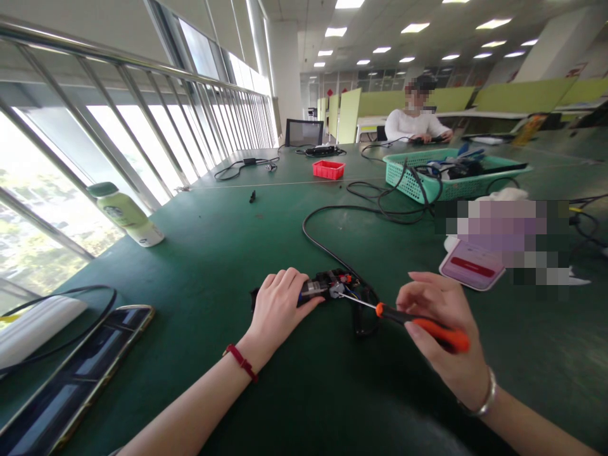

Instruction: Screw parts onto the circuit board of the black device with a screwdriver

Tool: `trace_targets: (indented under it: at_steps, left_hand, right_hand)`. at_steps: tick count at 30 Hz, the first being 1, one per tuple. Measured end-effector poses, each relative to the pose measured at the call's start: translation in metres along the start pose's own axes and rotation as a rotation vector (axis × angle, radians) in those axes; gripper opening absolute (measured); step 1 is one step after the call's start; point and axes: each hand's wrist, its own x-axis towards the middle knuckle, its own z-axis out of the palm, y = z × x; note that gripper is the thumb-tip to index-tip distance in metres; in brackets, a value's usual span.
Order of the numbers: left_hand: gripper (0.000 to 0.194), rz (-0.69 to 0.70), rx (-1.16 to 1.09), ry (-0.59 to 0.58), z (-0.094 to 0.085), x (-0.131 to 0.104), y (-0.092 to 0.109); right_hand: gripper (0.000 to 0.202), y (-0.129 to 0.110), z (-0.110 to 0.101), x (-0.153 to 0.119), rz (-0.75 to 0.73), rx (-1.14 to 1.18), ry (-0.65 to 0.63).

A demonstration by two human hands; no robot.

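Note:
My left hand [280, 304] is wrapped over a dark cylindrical device [314, 289] and presses it to the green table. The device's inner parts are exposed at its right end, with a grey metal piece and orange and blue bits showing. A screwdriver [427, 324] with an orange and black handle is in my right hand [444, 329], gripped between thumb and fingers. Its shaft points left, and the tip meets or nearly meets the grey piece. From the device a black cable [327, 250] curves away toward the basket. A dark part [365, 320] sits just below the shaft.
A green basket [456, 183] of cables and devices stands at back right, a red tray [329, 170] at back centre. A phone [475, 263] lies right; a bottle [128, 215] and a dark glossy device [80, 373] are left. Across the table sits a person [413, 123] in white.

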Motion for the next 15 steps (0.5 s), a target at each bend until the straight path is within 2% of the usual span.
trace_targets:
  at_steps: [6,8,11,13,15]
  left_hand:
    - [0.029,0.004,-0.002,-0.005,0.0005,0.0002,-0.0002]
    - [0.029,0.004,0.006,-0.002,0.0008,0.0003,-0.0006]
    - [0.029,0.008,0.020,0.004,0.0004,0.0004,-0.0006]
    - [0.029,0.013,0.022,0.005,-0.0002,0.0003,-0.0002]
    - [0.029,0.014,0.022,0.004,-0.0008,0.0002,0.0002]
  right_hand:
    - [0.015,-0.0021,-0.0040,-0.0042,0.117,-0.117,-0.078]
    - [0.022,-0.0001,-0.0033,-0.0042,0.091,-0.074,-0.038]
    - [0.044,0.0021,-0.0012,-0.0023,0.013,0.015,0.024]
    - [0.052,0.0009,-0.0007,-0.0013,0.062,0.038,-0.035]
    - [0.045,-0.0020,-0.0013,-0.0013,0.165,0.045,-0.082]
